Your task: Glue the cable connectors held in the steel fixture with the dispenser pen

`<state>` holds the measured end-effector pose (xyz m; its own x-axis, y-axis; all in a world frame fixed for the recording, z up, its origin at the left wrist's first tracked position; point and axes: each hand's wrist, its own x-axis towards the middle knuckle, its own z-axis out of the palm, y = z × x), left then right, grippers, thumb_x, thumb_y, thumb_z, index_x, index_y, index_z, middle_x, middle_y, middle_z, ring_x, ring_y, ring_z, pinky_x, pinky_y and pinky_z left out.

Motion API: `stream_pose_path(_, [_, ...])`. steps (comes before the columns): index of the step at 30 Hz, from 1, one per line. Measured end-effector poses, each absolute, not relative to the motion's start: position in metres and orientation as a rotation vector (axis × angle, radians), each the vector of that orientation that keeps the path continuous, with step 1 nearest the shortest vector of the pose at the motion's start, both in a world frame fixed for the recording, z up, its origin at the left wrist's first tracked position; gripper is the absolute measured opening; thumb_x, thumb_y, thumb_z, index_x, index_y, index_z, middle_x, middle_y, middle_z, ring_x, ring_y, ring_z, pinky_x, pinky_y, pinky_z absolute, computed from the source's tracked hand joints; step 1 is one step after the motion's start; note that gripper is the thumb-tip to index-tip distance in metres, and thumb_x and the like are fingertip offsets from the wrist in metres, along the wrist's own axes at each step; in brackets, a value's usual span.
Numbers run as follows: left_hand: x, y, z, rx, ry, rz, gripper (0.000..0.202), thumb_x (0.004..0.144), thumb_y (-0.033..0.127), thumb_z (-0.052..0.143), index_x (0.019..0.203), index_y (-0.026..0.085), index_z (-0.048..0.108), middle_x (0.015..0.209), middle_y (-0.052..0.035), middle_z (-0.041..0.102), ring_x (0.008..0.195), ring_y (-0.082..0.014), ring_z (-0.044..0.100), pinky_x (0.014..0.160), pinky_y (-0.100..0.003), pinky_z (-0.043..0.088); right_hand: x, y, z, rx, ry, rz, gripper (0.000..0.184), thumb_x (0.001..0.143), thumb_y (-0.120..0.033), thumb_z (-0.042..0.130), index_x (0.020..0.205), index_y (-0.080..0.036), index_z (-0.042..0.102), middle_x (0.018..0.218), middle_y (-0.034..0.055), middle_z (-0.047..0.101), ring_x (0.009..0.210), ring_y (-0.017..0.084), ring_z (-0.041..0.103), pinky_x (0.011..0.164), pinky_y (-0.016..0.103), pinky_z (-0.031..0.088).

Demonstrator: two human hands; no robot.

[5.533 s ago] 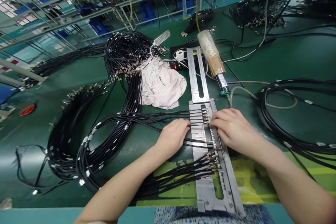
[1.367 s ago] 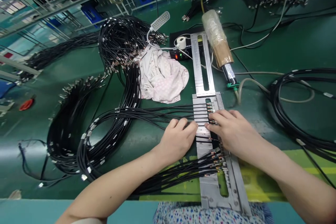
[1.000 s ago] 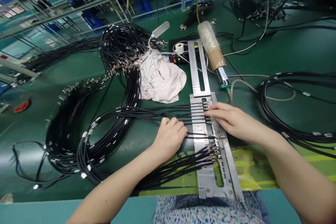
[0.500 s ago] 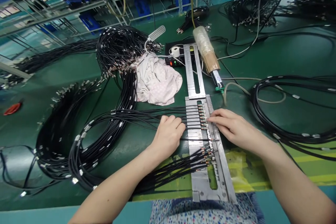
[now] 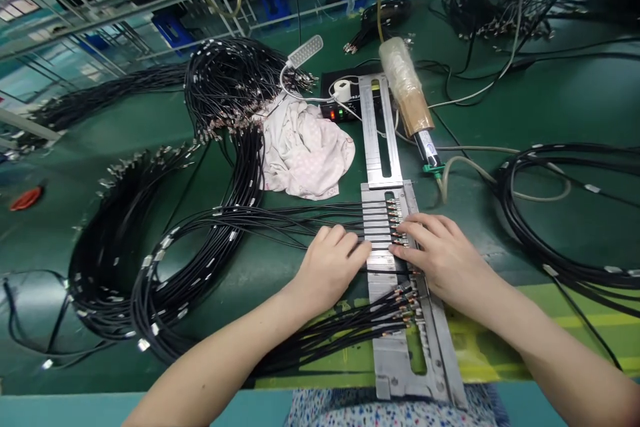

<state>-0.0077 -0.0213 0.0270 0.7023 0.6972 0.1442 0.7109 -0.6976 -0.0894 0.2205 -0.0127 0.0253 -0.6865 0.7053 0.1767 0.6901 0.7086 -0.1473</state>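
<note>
A slotted metal fixture runs away from me over the table, with several black cables lying side by side in its upper grooves. Their metal end connectors line up at the right side. My left hand is closed around a black cable just left of the fixture, its thumb at the groove. Across from it, my right hand has thumb and fingertips closed at the cable's end; the fingers partly hide that end. Nearer me, a bunch of loose cable ends rests on the fixture.
Coiled cable bundles spread over the left; another coil lies at right. A crumpled cloth, a small lamp, a black box with lights and a wrapped syringe-like dispenser stand beyond the fixture.
My right hand has moved down along the connectors, thumb now at a lower groove. The left hand has shifted right, its thumb reaching the fixture. The whole view has shifted slightly.
</note>
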Motion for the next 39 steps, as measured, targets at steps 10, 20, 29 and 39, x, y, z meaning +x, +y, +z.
stream_pose_path(10, [-0.008, -0.026, 0.034, -2.864, -1.071, 0.073, 0.024, 0.093, 0.014, 0.035, 0.107, 0.015, 0.055, 0.100, -0.0076, 0.056, 0.085, -0.0213, 0.043, 0.065, -0.035, 0.031, 0.210, -0.015, 0.026, -1.077, -2.729, -0.004, 0.031, 0.074, -0.001, 0.046, 0.092, -0.016, 0.067, 0.100, 0.0113, 0.061, 0.113, 0.031, 0.045, 0.092, 0.051, 0.037])
stream_pose_path(20, [-0.014, -0.046, 0.018, -2.882, -1.151, -0.177, 0.013, 0.091, 0.018, 0.044, 0.094, 0.016, 0.056, 0.089, -0.0059, 0.058, 0.080, -0.0188, 0.046, 0.067, -0.032, 0.034, 0.240, -0.002, 0.017, -0.998, -2.290, 0.479, 0.046, 0.079, 0.000, 0.036, 0.111, -0.024, 0.059, 0.110, 0.0079, 0.056, 0.104, 0.019, 0.054, 0.088, 0.040, 0.048])
stream_pose_path(29, [-0.012, -0.036, 0.029, -2.980, -1.319, -0.303, 0.021, 0.094, 0.020, 0.038, 0.092, 0.016, 0.059, 0.089, -0.0051, 0.058, 0.079, -0.0150, 0.053, 0.067, -0.026, 0.045, 0.245, -0.003, 0.025, -1.106, -2.231, 0.484, 0.041, 0.084, -0.005, 0.037, 0.111, -0.024, 0.060, 0.107, 0.0068, 0.057, 0.097, 0.017, 0.058, 0.082, 0.033, 0.051])
stream_pose_path(39, [-0.014, -0.035, 0.027, -2.555, -1.270, -0.247, 0.023, 0.086, 0.006, 0.044, 0.070, 0.015, 0.058, 0.067, -0.0038, 0.053, 0.064, -0.0174, 0.044, 0.049, -0.027, 0.033, 0.245, -0.005, 0.027, -1.112, -2.231, 0.487, 0.036, 0.088, -0.011, 0.037, 0.112, -0.023, 0.060, 0.106, 0.0079, 0.057, 0.094, 0.017, 0.058, 0.078, 0.033, 0.051])
